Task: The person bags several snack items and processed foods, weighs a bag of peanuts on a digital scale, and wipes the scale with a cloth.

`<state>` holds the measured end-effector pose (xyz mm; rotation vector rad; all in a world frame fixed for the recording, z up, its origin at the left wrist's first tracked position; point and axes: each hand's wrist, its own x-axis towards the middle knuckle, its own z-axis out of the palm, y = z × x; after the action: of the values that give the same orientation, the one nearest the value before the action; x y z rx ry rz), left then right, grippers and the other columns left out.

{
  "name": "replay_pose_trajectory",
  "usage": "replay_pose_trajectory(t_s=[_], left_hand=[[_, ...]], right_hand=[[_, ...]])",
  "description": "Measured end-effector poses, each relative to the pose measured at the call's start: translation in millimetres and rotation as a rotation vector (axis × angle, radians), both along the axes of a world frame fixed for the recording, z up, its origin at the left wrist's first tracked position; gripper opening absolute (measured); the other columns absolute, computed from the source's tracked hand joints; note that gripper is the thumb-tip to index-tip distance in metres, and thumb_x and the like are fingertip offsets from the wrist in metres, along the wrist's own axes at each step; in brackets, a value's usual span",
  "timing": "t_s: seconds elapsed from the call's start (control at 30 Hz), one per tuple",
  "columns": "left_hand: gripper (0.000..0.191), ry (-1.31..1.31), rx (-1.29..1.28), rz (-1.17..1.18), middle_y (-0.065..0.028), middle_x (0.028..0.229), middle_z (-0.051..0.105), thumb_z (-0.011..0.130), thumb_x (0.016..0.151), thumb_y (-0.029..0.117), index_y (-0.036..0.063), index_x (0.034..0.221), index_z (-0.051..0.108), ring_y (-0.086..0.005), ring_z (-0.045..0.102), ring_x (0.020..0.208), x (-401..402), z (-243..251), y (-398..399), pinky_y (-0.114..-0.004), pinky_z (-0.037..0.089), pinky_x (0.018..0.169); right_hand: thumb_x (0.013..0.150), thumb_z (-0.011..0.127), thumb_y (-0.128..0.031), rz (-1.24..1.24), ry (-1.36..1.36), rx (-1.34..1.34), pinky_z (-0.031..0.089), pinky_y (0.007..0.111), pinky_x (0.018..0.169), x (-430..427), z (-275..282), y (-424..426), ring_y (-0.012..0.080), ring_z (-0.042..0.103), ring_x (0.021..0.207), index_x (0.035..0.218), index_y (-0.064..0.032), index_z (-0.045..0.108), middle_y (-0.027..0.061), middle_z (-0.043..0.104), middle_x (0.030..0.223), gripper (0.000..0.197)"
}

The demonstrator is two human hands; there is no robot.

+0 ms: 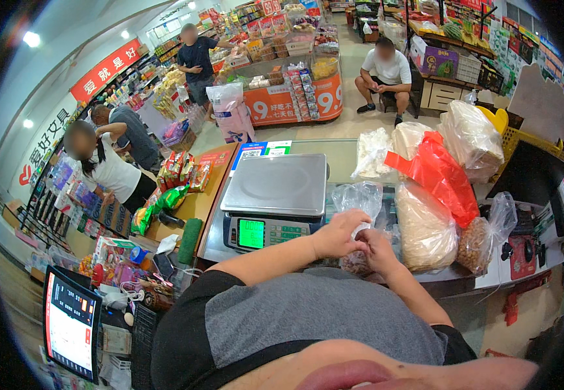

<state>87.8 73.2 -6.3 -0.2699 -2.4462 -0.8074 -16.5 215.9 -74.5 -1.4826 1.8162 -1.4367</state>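
Both hands meet at the gathered neck of a clear plastic bag (357,197) on the counter, right of the scale. My left hand (343,234) closes on the bag's neck from the left, and my right hand (375,247) pinches it from the right. The bag's top flares out above my fingers; its lower part, partly hidden by my hands, holds small brownish pieces. An electronic weighing scale (276,185) with a bare steel plate and a lit green display stands beside my left forearm. To the right lies a large clear bag of pale, strand-like food (426,234).
A red plastic bag (438,170) drapes over the filled bags. A bag of brown pellets (474,243) stands farther right. Snack packets (179,170) and a green roll (190,241) lie left. A monitor (70,321) stands lower left. Several people are beyond the counter.
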Motion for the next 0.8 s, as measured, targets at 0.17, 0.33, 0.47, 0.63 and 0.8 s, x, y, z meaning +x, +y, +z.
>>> replay_pose_trajectory(t_s=[0.17,0.33,0.47,0.63,0.8], left_hand=[[0.007,-0.717,-0.550,0.042,-0.0106,0.078,0.065,0.063,0.081,0.018,0.0109,0.083,0.065,-0.0322,0.062,0.081,5.1,-3.2,-15.0,-0.043,0.045,0.074],[0.007,-0.317,-0.118,-0.380,-0.0087,0.083,0.064,0.061,0.084,0.015,0.0104,0.081,0.065,-0.0302,0.060,0.083,11.4,0.3,-12.6,-0.042,0.046,0.075],[0.012,-0.327,0.173,-0.226,-0.0120,0.094,0.065,0.059,0.085,0.015,0.0072,0.092,0.066,-0.0300,0.059,0.096,-5.8,-35.2,-16.7,-0.040,0.047,0.084],[0.020,-0.621,0.099,0.008,-0.0142,0.101,0.065,0.058,0.086,0.018,0.0081,0.102,0.066,-0.0321,0.061,0.097,-16.7,-47.2,-5.5,-0.039,0.048,0.086],[0.023,-0.626,0.074,0.102,-0.0165,0.097,0.066,0.054,0.082,0.012,0.0109,0.100,0.069,-0.0361,0.062,0.092,-23.1,-42.8,-7.5,-0.041,0.050,0.081]], right_hand=[[0.087,0.053,-0.011,-0.153,0.266,-0.195,0.041,0.040,0.077,1.4,-0.1,11.0,0.0303,0.053,0.081,0.090,-0.0067,0.062,0.0104,0.059,0.079,0.011],[0.082,0.059,-0.011,0.079,0.197,-0.027,0.041,0.039,0.081,-11.9,-2.3,21.4,0.0315,0.056,0.084,0.085,-0.0078,0.066,0.0103,0.062,0.083,0.008],[0.070,0.060,-0.004,0.108,0.369,0.030,0.045,0.038,0.077,-8.8,-0.1,15.0,0.0300,0.059,0.083,0.074,-0.0079,0.068,0.0091,0.064,0.078,0.010],[0.068,0.060,-0.006,-0.093,0.568,-0.016,0.045,0.040,0.071,1.1,9.4,14.4,0.0307,0.057,0.080,0.077,-0.0089,0.064,0.0099,0.060,0.078,0.010],[0.073,0.061,-0.014,-0.417,0.686,-0.080,0.045,0.040,0.071,3.2,-1.6,8.7,0.0297,0.054,0.080,0.085,-0.0073,0.058,0.0099,0.056,0.080,0.014]])
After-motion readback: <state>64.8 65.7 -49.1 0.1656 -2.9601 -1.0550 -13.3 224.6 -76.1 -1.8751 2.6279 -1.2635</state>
